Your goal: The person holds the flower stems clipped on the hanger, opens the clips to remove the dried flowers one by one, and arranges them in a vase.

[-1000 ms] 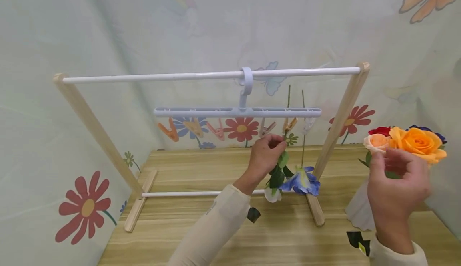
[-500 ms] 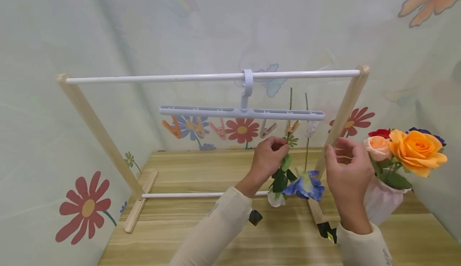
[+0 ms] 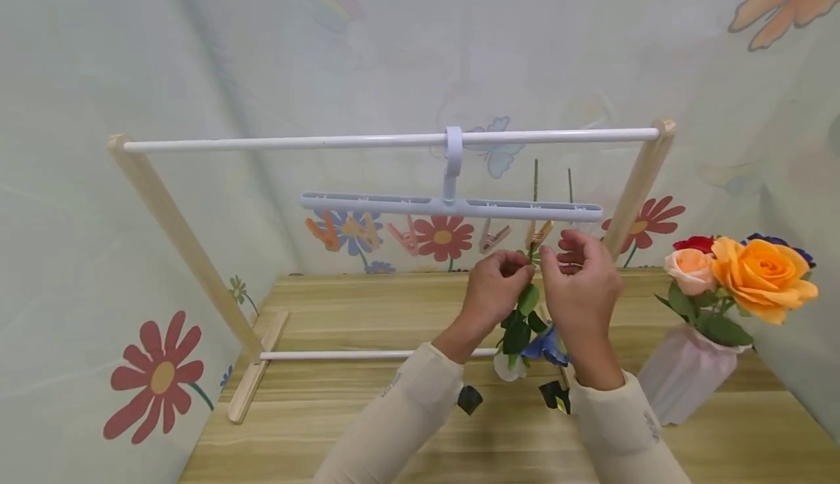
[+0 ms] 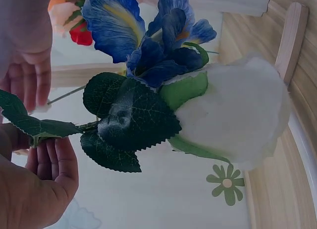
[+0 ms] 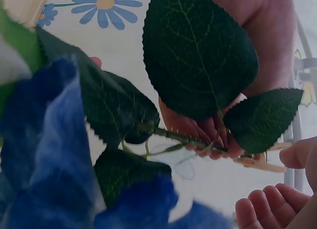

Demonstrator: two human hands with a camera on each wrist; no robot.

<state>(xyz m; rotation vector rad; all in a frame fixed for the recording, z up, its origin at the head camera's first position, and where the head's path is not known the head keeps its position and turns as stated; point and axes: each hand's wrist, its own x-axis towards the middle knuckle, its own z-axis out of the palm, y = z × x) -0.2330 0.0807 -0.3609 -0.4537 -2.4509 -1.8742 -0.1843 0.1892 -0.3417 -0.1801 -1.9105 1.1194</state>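
Observation:
An artificial white rose (image 4: pixel 242 110) hangs head down, its green leaves (image 4: pixel 138 120) above the bloom. My left hand (image 3: pixel 494 287) pinches its stem just below the orange-yellow clothespin (image 3: pixel 539 233). The stem runs up past that clip and above the hanger bar (image 3: pixel 394 205); whether the clip grips it, I cannot tell. Close to the stem on the right is my right hand (image 3: pixel 582 291), thumb and fingers apart in the right wrist view, holding nothing. A blue flower (image 4: pixel 168 46) also hangs head down, partly behind my right hand, which hides much of its stem and clip.
The hanger hangs from the white rod (image 3: pixel 295 141) of a wooden rack (image 3: pixel 184 243). Several other clothespins, such as the orange one (image 3: pixel 323 232), dangle from it. At right a white vase (image 3: pixel 689 375) holds orange, peach, red and blue flowers on the wooden table (image 3: pixel 315 426).
My right hand has moved left from in front of the vase flowers to beside the white rose's stem. My left hand keeps pinching the stem; the hanger has shifted slightly right.

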